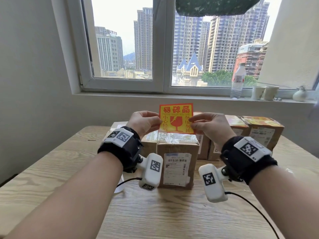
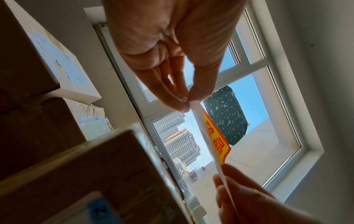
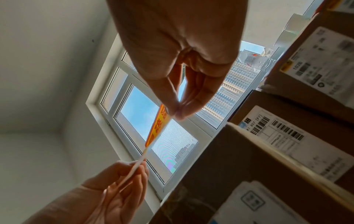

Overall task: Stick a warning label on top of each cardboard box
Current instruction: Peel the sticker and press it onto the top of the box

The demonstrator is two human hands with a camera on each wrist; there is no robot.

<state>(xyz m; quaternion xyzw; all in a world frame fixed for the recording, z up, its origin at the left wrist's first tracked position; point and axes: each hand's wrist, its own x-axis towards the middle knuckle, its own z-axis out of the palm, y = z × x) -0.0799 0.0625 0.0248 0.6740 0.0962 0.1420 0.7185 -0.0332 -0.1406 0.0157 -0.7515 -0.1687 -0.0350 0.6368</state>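
Observation:
A yellow and red warning label (image 1: 176,118) with a broken-glass sign is held upright in the air between both hands. My left hand (image 1: 146,121) pinches its left edge and my right hand (image 1: 206,124) pinches its right edge. The label hangs just above a taped cardboard box (image 1: 176,152) that stands nearest to me on the table. In the left wrist view the label (image 2: 214,139) shows edge-on, pinched by my left hand (image 2: 186,100). The right wrist view shows the label (image 3: 158,125) the same way, under my right hand (image 3: 175,112).
More cardboard boxes (image 1: 262,130) stand in a row behind the near one; those at the right carry yellow labels on top. The wooden table (image 1: 51,169) runs to the wall. A water bottle (image 1: 238,80), cups and a small vase stand on the windowsill.

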